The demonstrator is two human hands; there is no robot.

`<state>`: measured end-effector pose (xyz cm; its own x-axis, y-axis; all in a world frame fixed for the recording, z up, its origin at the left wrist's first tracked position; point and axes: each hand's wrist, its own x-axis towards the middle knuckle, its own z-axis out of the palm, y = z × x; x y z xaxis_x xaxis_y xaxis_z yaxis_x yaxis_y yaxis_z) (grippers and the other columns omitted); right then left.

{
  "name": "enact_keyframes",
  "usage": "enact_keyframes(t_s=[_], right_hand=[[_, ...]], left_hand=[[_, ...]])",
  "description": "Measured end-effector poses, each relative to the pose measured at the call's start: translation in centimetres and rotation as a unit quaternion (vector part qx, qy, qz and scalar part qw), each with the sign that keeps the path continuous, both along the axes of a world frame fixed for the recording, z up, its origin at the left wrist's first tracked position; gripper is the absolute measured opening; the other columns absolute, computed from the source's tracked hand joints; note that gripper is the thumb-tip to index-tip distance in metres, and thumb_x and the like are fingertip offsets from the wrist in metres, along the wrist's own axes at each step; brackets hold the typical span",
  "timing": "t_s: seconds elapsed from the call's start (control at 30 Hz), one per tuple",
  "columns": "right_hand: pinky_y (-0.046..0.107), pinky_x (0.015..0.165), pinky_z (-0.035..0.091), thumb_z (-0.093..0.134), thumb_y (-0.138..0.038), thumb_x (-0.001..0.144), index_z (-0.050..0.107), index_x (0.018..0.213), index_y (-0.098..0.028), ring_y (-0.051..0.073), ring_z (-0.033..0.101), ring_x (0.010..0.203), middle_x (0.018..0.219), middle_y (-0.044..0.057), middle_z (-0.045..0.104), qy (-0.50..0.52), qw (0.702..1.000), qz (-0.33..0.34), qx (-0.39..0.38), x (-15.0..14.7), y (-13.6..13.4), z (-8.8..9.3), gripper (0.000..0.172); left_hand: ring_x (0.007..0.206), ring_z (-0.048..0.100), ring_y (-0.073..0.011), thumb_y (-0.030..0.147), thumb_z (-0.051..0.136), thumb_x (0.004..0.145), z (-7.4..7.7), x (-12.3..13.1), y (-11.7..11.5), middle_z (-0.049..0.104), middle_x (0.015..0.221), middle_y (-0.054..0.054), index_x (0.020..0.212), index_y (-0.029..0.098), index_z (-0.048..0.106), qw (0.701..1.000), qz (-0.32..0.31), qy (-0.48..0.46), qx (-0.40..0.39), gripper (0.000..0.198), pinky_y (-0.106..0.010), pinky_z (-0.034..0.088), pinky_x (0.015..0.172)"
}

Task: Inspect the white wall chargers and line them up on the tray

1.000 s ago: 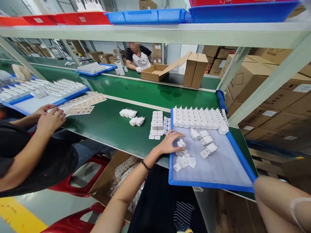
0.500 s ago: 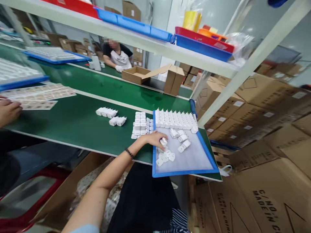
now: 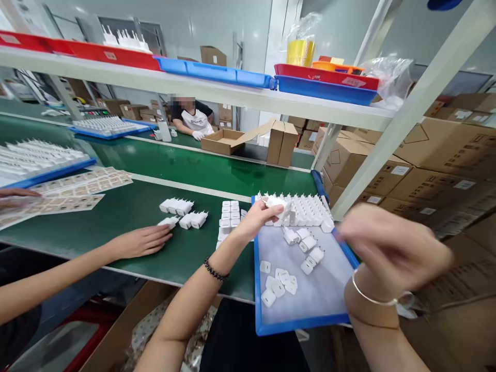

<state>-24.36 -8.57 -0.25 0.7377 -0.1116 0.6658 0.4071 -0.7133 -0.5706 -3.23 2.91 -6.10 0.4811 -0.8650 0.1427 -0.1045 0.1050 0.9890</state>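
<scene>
My left hand [image 3: 256, 221], with a dark beaded bracelet on the wrist, is closed on a white plug adapter [image 3: 279, 206] above the tray's far left. To the right hovers my right hand [image 3: 395, 248], a silver bangle at its wrist; motion smears its fingers. Below lies a blue-edged tray [image 3: 321, 299] with packed rows of white adapters [image 3: 306, 209] at its far end. Several loose adapters [image 3: 306, 243] rest mid-tray, and small flat white pieces [image 3: 276, 284] are scattered nearer me. Stacked white pieces [image 3: 229, 214] stand left of the tray.
A neighbour's hand [image 3: 141, 241] touches an adapter beside a small group [image 3: 176, 206] on the green table [image 3: 127, 206]. Sticker sheets [image 3: 81, 191] lie further left. An overhead shelf [image 3: 232, 95] crosses above; its slanted post [image 3: 372, 160] and stacked cartons [image 3: 437, 150] stand right.
My left hand has risen from the flat pieces toward the far rows with an adapter in it. My right hand has come into view. A neighbour's hand has reached to the adapter group.
</scene>
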Motion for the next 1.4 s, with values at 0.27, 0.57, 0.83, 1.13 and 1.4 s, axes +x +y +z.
enact_keyframes(t_s=[0.27,0.57,0.83,1.13,1.4], right_hand=[[0.027,0.068,0.056,0.067,-0.036,0.099,0.072,0.115,-0.023,0.016,0.064,0.087,0.101,0.005,0.066,-0.091,0.989,0.019,0.12,8.8,-4.3,-1.0,0.021],[0.03,0.067,0.051,0.073,-0.012,0.092,0.066,0.082,-0.021,0.016,0.064,0.072,0.076,0.001,0.069,-0.087,0.992,0.056,0.071,8.0,-5.3,-2.0,0.015],[0.022,0.058,0.047,0.066,-0.02,0.101,0.064,0.101,-0.023,0.01,0.058,0.062,0.078,-0.002,0.068,0.102,0.984,0.114,-0.086,5.3,-6.0,-0.7,0.004],[0.025,0.052,0.034,0.069,-0.012,0.092,0.062,0.084,-0.024,0.013,0.059,0.059,0.065,-0.005,0.064,0.34,0.908,0.164,-0.181,5.7,-5.0,-2.4,0.016],[0.024,0.049,0.032,0.076,-0.038,0.095,0.067,0.098,-0.023,0.011,0.049,0.051,0.058,-0.008,0.055,0.348,0.922,0.133,-0.104,6.4,-5.3,-2.1,0.018]], left_hand=[[0.05,0.04,-0.0071,0.047,0.074,0.071,6.2,0.1,-3.2,0.045,0.059,0.005,0.074,0.018,0.056,0.999,0.008,0.044,0.003,0.035,-0.02,0.024,0.043],[0.043,0.032,-0.0044,0.049,0.076,0.066,4.1,1.7,-5.5,0.042,0.054,0.007,0.066,0.019,0.049,0.977,0.028,0.213,-0.007,0.041,-0.022,0.016,0.041],[0.04,0.038,-0.0046,0.049,0.076,0.072,4.6,0.4,-5.0,0.047,0.055,0.006,0.073,0.019,0.052,0.965,0.035,0.258,-0.04,0.039,-0.021,0.019,0.039],[0.043,0.036,-0.0033,0.046,0.073,0.079,5.9,-0.1,-3.9,0.046,0.06,0.006,0.073,0.018,0.051,0.962,0.065,0.253,-0.077,0.036,-0.019,0.02,0.039],[0.044,0.038,-0.0039,0.044,0.075,0.079,6.2,0.2,-3.9,0.049,0.06,0.005,0.073,0.018,0.055,0.959,0.072,0.259,-0.085,0.034,-0.018,0.022,0.038]])
